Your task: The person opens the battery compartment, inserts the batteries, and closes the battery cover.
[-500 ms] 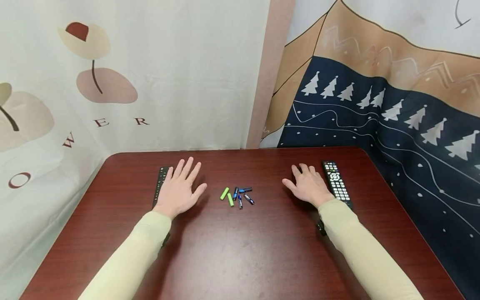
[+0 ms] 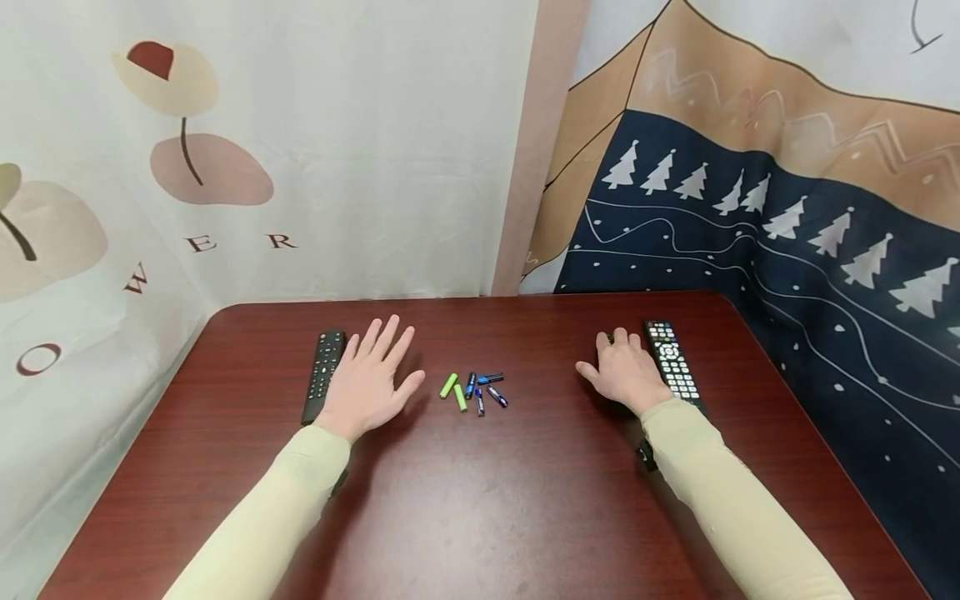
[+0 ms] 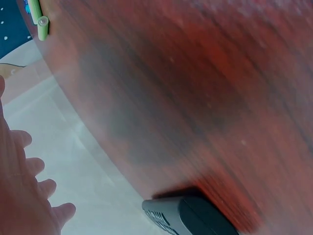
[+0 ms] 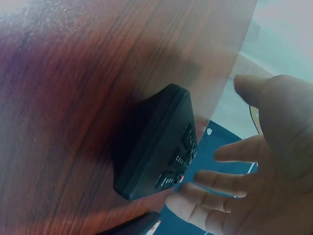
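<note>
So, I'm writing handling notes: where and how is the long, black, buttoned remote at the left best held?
Probably across the middle of the long, black, buttoned remote, pinching both long edges, coming from above and the right. It lies flat, buttons up; its narrow width suits a pinch, and the left grip is close on its right.

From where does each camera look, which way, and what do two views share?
Head: on the person's head, facing forward and down at the table; left hand, right hand and sleeves show.
Left wrist: on that wrist, facing across the table; the left fingers show at the left edge.
Right wrist: on that wrist, facing a black remote; right fingers show at right.
Head and left wrist share the green batteries and leftmost remote.
</note>
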Available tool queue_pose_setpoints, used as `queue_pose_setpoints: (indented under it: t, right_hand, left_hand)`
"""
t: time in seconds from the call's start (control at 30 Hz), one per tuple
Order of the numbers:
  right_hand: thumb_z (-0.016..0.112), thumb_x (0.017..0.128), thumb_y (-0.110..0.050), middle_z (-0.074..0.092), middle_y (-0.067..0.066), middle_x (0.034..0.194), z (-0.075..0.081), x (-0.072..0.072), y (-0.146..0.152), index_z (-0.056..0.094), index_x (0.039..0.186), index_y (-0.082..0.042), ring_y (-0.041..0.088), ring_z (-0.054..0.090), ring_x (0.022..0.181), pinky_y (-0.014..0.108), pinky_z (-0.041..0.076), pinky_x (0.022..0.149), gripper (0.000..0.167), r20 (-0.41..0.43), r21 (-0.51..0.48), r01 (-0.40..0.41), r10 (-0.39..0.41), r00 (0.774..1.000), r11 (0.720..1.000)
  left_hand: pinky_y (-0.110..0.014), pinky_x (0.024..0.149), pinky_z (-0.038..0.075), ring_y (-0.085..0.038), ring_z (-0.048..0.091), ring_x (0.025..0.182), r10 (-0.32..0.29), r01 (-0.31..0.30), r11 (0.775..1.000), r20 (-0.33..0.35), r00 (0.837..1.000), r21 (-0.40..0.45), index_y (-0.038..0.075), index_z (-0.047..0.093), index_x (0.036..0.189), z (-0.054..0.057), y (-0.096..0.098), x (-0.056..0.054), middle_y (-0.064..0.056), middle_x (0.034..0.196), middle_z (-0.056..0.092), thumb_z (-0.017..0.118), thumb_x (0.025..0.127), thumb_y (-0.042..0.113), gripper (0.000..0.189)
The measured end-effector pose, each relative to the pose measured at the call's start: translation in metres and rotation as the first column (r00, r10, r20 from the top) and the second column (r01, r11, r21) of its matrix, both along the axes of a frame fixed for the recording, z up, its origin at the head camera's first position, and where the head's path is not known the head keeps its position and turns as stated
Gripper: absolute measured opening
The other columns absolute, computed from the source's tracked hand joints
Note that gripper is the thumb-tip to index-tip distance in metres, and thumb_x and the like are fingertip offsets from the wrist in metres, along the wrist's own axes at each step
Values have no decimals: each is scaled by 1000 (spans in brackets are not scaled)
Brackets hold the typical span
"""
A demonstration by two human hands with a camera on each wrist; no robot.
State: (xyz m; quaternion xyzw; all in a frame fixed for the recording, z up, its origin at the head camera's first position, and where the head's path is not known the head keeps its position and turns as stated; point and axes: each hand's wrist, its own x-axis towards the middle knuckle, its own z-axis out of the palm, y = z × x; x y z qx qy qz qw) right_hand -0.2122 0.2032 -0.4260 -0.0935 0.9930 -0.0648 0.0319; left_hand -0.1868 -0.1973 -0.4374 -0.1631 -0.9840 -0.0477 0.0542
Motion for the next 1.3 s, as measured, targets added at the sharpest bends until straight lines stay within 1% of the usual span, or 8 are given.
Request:
queue_pose_setpoints:
  t: [0.1,0.2,0.4,0.67,0.87,1.07,1.2,1.3]
  right_hand:
    - [62,101,-38,47,38,133,-1,0,0,47,142,14,50,48,117,57,54,91,68,13,11,22,-22,1000,1000]
    - [65,100,-35,48,39,129,-2,0,0,49,139,14,50,50,116,57,57,87,65,8,21,38,-38,999,999]
    - [70,98,-29,51,39,122,-4,2,-1,55,130,16,51,52,112,56,59,80,57,-33,39,37,-35,999,999]
    - [76,93,-23,54,38,115,-4,4,-5,62,118,18,47,55,102,52,61,77,50,-71,67,44,-39,997,997]
    - [79,90,-17,55,38,104,-4,4,-5,65,104,19,48,58,92,52,61,73,41,-119,74,39,-30,992,996]
    - [78,90,-15,55,38,102,-2,2,-4,66,107,19,49,59,92,53,61,73,40,-70,60,65,-61,996,996]
    - [80,89,-17,56,38,99,-1,1,-3,66,106,19,50,60,91,53,61,72,43,-62,57,73,-70,996,996]
    - [81,87,-18,56,37,97,0,-1,-2,66,104,19,50,61,90,55,60,74,44,-54,44,79,-77,996,996]
  left_hand:
    - [-59,126,14,-35,10,159,-9,9,1000,-8,1000,7,14,27,164,1,4,2,-11,173,14,41,104,58,76]
    - [-59,125,16,-36,14,158,-24,24,1000,-27,999,9,14,28,164,1,9,3,-11,172,17,42,103,58,76]
    - [-57,126,16,-35,14,159,-44,46,999,-37,998,29,15,29,164,2,17,6,-10,172,18,44,103,56,75]
    - [-59,125,19,-37,19,157,-60,64,997,-72,996,42,14,34,162,-2,24,10,-12,170,24,47,103,54,73]
    - [-58,125,20,-36,20,157,-73,76,996,-63,995,45,15,34,162,-4,31,14,-12,171,23,47,103,54,72]
    - [-57,125,22,-34,21,157,-88,90,995,-45,995,42,17,33,163,-4,38,18,-10,171,21,44,103,56,72]
    - [-57,125,23,-34,23,157,-101,104,993,-55,993,56,17,34,163,-5,44,20,-10,171,22,47,103,54,72]
    - [-56,124,23,-33,24,157,-111,115,992,-63,992,56,18,34,163,-6,47,21,-9,171,23,48,102,54,71]
